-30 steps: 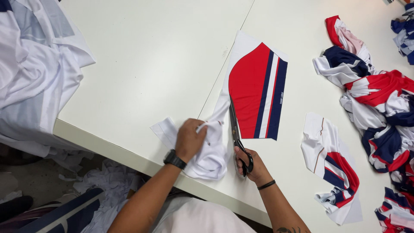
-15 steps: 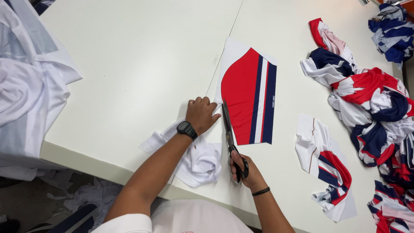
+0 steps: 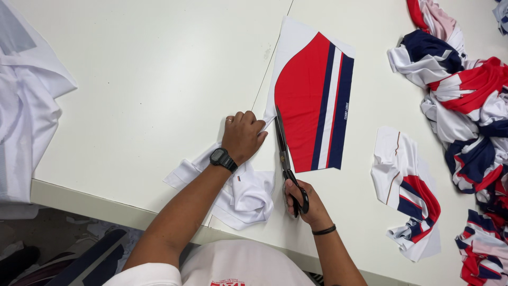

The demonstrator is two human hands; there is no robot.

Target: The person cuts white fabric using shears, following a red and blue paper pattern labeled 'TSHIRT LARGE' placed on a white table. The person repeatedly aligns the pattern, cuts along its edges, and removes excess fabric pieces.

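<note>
Head view: right hand (image 3: 309,204) fingers gripping scissors (image 3: 286,156), left hand (image 3: 242,136) fingers curled on white offcut (image 3: 248,193).

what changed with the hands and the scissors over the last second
The left hand slid forward along the white offcut, from bunching it near the table edge to gripping it beside the red, white and navy panel. The scissors advanced up the panel's left edge. The right hand stayed on the scissor handles; the panel and the fabric pile stayed put.

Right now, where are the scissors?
In the head view, the scissors lie low and centre, held in the right hand, blades along the left edge of the red, white and navy fabric panel.
</note>
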